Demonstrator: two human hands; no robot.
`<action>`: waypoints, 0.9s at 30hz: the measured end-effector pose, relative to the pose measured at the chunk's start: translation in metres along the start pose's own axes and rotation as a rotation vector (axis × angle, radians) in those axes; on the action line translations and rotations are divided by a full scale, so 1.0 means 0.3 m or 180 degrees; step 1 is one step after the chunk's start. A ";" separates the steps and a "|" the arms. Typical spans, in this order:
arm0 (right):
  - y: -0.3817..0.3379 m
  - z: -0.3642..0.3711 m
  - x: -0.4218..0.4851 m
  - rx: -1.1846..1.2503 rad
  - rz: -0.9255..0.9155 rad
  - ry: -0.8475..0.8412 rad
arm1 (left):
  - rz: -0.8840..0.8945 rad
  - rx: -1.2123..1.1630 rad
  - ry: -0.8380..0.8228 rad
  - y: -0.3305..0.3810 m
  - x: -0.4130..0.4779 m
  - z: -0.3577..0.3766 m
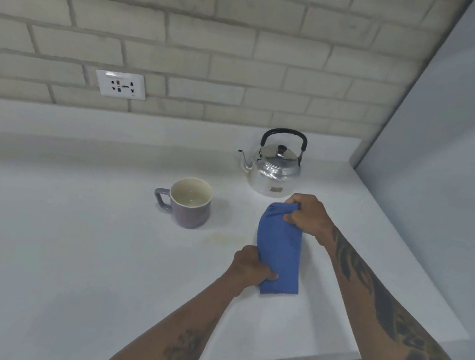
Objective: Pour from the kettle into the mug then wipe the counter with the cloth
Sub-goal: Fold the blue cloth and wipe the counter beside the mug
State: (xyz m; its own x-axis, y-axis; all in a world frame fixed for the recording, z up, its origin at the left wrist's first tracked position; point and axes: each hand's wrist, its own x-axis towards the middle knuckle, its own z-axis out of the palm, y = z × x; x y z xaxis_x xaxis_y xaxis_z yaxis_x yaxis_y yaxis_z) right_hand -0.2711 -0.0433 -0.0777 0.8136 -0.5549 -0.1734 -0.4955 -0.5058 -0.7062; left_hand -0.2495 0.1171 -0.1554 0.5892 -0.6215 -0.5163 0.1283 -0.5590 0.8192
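The blue cloth [279,250] is hanging folded between both hands above the white worktop [62,228], toward its right side. The right hand [307,216] is gripping the cloth's far upper end, fingers curled closed around bunched fabric. The left hand [252,268] is pinching the near lower edge, thumb and fingers clamped on the cloth's left side. The cloth is running lengthwise between the two hands, its lower corner lying near or against the worktop; contact cannot be told.

A faint yellowish stain [226,238] is showing on the worktop just left of the cloth, between it and the mug [187,202]. The mug is standing upright, handle pointing left, well clear of both hands, with a little pale liquid at its bottom. The metal kettle [275,167] is standing upright behind the right hand, near but apart from it, spout pointing left, black handle raised.

A wall socket [120,84] is sitting in the brick wall [223,34] behind the worktop.
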 end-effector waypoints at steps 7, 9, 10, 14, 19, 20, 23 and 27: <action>0.167 -0.008 0.110 -0.0289 0.0031 0.0265 | -0.0073 0.0427 0.0086 0.066 0.084 0.102; 0.179 -0.001 0.127 -0.0364 0.0008 0.0303 | -0.0094 0.0470 0.0083 0.079 0.093 0.109; 0.179 0.004 0.128 -0.0373 0.0002 0.0323 | -0.0117 0.0465 0.0054 0.083 0.098 0.109; 0.185 0.037 0.122 -0.0438 0.0030 0.0404 | -0.0154 0.0550 -0.0099 0.071 0.093 0.088; 0.239 0.127 0.023 -0.0839 -0.0578 0.0688 | 0.0558 0.1227 0.0536 -0.009 0.023 -0.038; 0.258 0.147 0.002 -0.0935 -0.0749 0.0631 | 0.0736 0.1337 0.0685 -0.031 0.002 -0.078; 0.312 0.202 -0.053 -0.1204 -0.0737 0.0303 | 0.1197 0.1576 0.1114 -0.113 -0.064 -0.201; 0.382 0.248 -0.057 -0.1809 -0.0784 0.0195 | 0.1386 0.1680 0.1790 -0.251 -0.124 -0.364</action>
State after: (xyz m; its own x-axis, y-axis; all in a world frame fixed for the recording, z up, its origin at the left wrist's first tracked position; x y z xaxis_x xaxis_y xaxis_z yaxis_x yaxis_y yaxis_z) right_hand -0.3193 -0.0427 -0.2066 0.9140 -0.4057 -0.0002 -0.3937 -0.8869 -0.2417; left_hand -0.1940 0.2421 -0.1707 0.8228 -0.5539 0.1274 -0.5017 -0.6025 0.6206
